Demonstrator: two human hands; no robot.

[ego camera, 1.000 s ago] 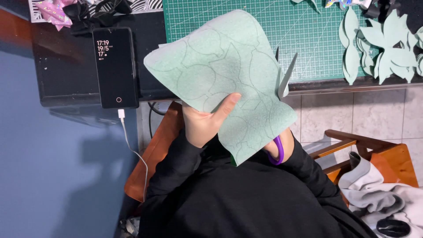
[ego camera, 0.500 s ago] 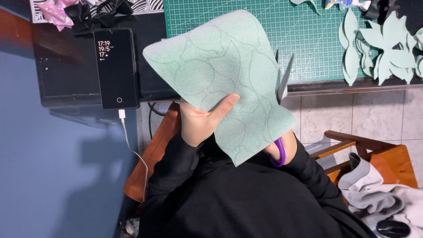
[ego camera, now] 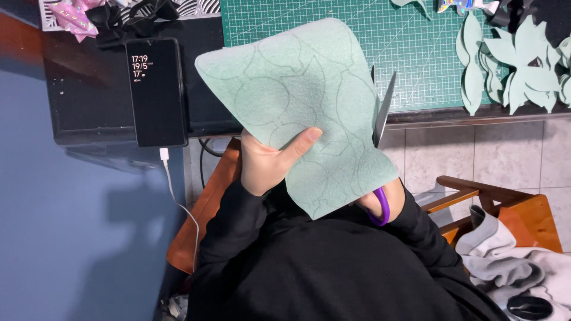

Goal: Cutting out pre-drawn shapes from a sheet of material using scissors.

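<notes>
My left hand (ego camera: pixel 267 161) grips a pale green foam sheet (ego camera: pixel 300 98) with pencilled shapes drawn on it, thumb pressed on its front. The sheet is held upright in front of the desk edge and hides most of my right hand (ego camera: pixel 370 203). That hand is shut on purple-handled scissors (ego camera: pixel 380 148), whose grey blades stick up, open, at the sheet's right edge. Both sleeves are black.
A green cutting mat (ego camera: pixel 416 41) lies on the black desk, with several cut green foam leaf shapes (ego camera: pixel 517 62) at the right. A black phone (ego camera: pixel 157 92) with a white cable lies at the left. Pink and black bows (ego camera: pixel 101 15) sit at the back left. A wooden chair (ego camera: pixel 499 208) with grey cloth stands at the right.
The sheet has tilted and shifted slightly in my left hand. The scissor blades stay at its right edge.
</notes>
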